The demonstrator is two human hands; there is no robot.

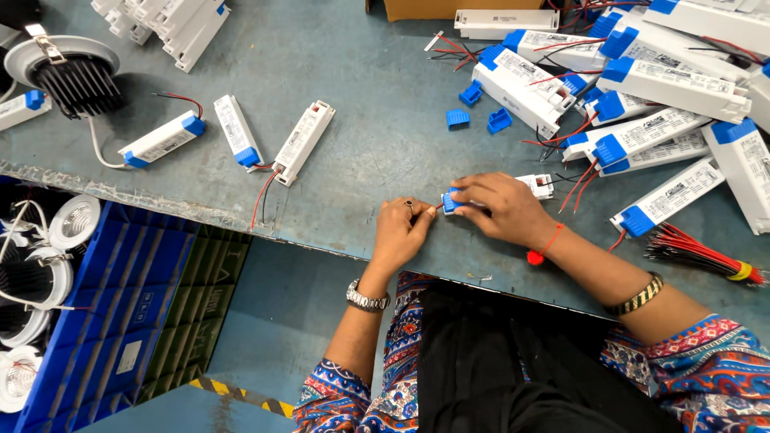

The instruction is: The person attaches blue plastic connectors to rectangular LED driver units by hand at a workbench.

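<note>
My right hand [501, 210] lies over a white rectangular driver box with a blue end cap [451, 200], pinning it to the grey table [369, 144] near the front edge. Its far white end [542, 185] sticks out past my fingers. My left hand [401, 232], wearing a ring and a wristwatch, has its fingertips at the blue cap end. Most of the box is hidden under my right hand.
A pile of white boxes with blue caps and red wires [642, 104] fills the right. Loose blue caps [477, 112] lie mid-table. Three more boxes [241, 132] sit left, near a round lamp fitting [68, 68]. A bundle of red wires [706, 252] lies far right. A blue crate of lamps [72, 305] stands below.
</note>
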